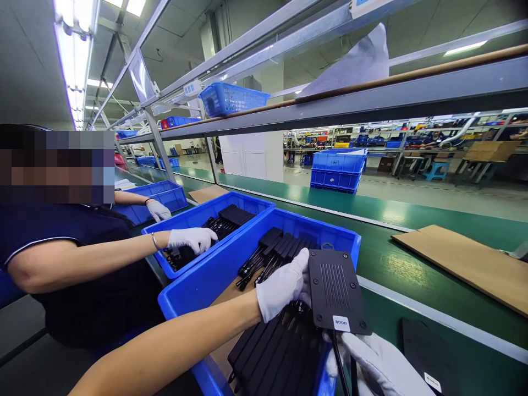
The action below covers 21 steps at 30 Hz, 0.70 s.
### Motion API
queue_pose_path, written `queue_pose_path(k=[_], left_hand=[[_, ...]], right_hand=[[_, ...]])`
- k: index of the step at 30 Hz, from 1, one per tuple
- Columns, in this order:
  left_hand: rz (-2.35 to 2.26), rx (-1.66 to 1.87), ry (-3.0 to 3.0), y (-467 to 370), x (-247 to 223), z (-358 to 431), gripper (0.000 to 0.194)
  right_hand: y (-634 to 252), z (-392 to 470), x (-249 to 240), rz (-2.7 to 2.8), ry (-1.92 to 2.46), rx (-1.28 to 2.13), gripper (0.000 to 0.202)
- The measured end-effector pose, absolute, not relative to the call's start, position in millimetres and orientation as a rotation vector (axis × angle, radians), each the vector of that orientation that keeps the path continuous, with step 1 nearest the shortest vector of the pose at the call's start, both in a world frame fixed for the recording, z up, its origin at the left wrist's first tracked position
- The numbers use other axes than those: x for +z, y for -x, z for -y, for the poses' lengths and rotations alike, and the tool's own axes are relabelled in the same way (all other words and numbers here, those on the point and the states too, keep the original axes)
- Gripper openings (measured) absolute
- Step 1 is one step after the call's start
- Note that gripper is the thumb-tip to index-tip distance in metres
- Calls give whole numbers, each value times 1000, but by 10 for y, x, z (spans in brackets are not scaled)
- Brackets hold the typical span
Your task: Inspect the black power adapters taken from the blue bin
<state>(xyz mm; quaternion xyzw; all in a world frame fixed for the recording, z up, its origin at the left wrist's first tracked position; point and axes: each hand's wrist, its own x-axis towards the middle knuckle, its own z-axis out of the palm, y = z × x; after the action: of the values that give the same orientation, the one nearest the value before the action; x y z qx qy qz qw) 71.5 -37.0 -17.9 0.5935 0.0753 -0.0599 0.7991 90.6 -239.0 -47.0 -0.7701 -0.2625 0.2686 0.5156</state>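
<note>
While my left hand (282,286) lies flat with its gloved fingers spread against the left edge of the black adapter (336,294), my right hand (379,366) comes up from beneath at about five o'clock, curled under the end where the white label and the cables leave it. Between them the adapter is gripped on two sides and held ribbed face up, over the right rim of the nearest blue bin (193,291). I judge the two-handed hold is there to keep the slab level, with its trailing cords hanging clear at six o'clock.

Inside that bin, more black adapters (272,352) lie flat side by side on what looks like a cardboard sheet, and further ones with cords are laid at twelve o'clock; I cannot count them exactly. One more black slab (433,357) rests on the green conveyor (391,264) at four o'clock, and one brown cardboard sheet (470,261) lies at two o'clock.

At nine o'clock a co-worker's gloved hand (192,239) reaches into a second blue bin (247,203) of the same parts, the other hand (158,210) at a third bin (165,192) beyond. Three bins sit along my side of the belt. Across it stands one stack of blue crates (337,170), and one blue basket (231,98) sits on the shelf overhead at eleven o'clock.
</note>
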Motion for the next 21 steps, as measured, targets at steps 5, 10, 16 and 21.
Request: queue_pose_path(k=[5, 10, 16, 21], left_hand=[[-132, -147, -1256, -715, -165, 373, 67], [-133, -142, -1286, -706, -148, 379, 71], [25, -87, -1449, -592, -46, 454, 56], [128, 144, -1590, -386, 21, 788, 65]], right_hand=[[-867, 2359, -288, 657, 1823, 691, 58], [-846, 2373, -253, 681, 1822, 705, 61], [-814, 2403, -345, 537, 1952, 676, 50], [-845, 2503, -500, 627, 2299, 290, 47]])
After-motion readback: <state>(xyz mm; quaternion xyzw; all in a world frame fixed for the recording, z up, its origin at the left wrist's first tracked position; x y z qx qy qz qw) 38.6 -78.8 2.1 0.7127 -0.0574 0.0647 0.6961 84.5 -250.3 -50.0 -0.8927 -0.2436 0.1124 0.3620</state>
